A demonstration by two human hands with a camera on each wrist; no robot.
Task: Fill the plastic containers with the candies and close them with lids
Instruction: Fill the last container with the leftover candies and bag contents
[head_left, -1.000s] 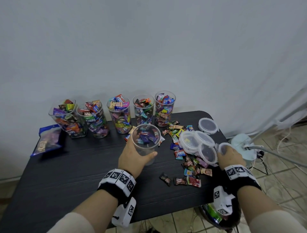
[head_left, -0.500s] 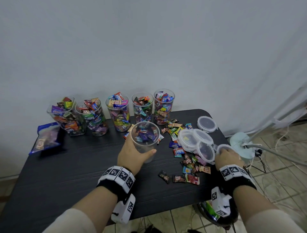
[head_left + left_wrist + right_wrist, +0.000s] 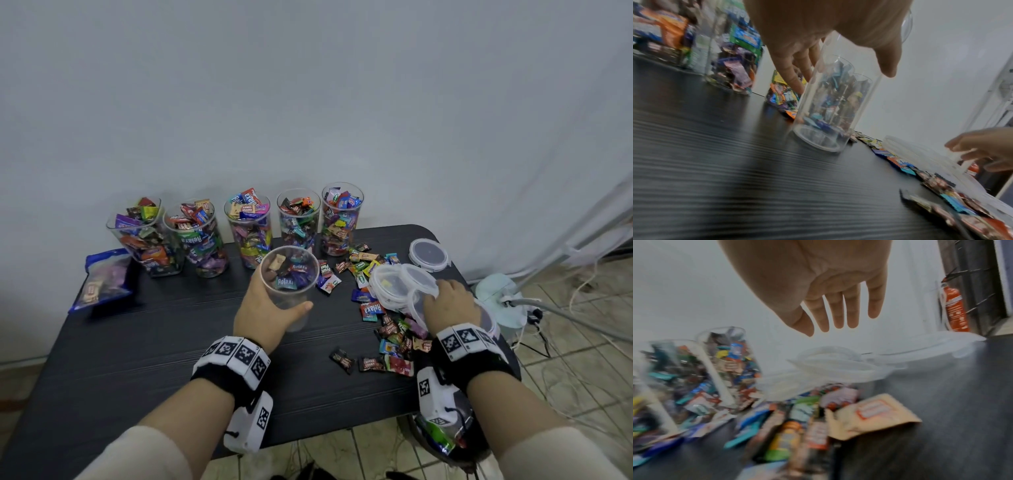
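My left hand (image 3: pixel 270 308) grips a clear plastic container (image 3: pixel 289 277) that stands on the black table (image 3: pixel 137 342), with a few candies in its bottom. The left wrist view shows fingers and thumb around that container (image 3: pixel 830 105). My right hand (image 3: pixel 448 305) hovers over a pile of clear lids (image 3: pixel 397 284), fingers straight and spread (image 3: pixel 840 316), holding nothing. The lids (image 3: pixel 830 368) lie just below the fingertips. Loose wrapped candies (image 3: pixel 394 335) are scattered around the lids.
Several filled containers (image 3: pixel 250 229) line the back edge by the wall. A single lid (image 3: pixel 429 255) lies at the back right and another (image 3: pixel 486 320) by my right wrist at the table edge. A blue candy bag (image 3: pixel 106 277) lies at the left.
My right hand has moved from the table's right edge forward and left, over the pile of lids. My left hand still holds the same container in place.
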